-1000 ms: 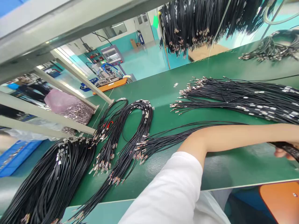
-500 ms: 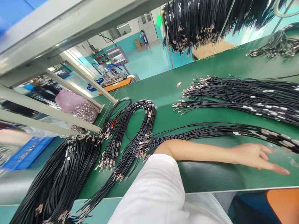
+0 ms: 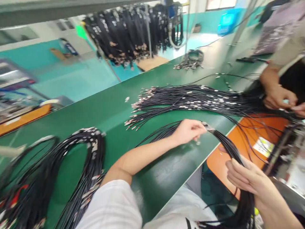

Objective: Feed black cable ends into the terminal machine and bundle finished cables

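A bundle of thin black cables [image 3: 227, 145] runs over the bench's front edge and hangs down toward my lap. My right hand [image 3: 246, 176] is wrapped round it, just off the bench. Farther up the same bundle, my left hand [image 3: 190, 131] is closed in a pinch beside the pale labels; motion blur softens its fingertips. Behind my left forearm, more of the cables lie on the green bench top [image 3: 162, 178]. A wide spread of black cables [image 3: 190, 97] with white tags and bare coppery ends lies just beyond.
Looped cable bundles [image 3: 95, 143] lie at the left. A co-worker's hands [image 3: 278, 97] work at the far end of the spread cables. An orange surface [image 3: 221, 163] sits below the bench edge. Many cables hang from a rack [image 3: 128, 35] behind, and a small coil [image 3: 192, 59] lies farther back.
My view has swung to the right. My left hand, with fingers stretched out before, is now closed at the cable bundle. My right hand has come into view gripping it.
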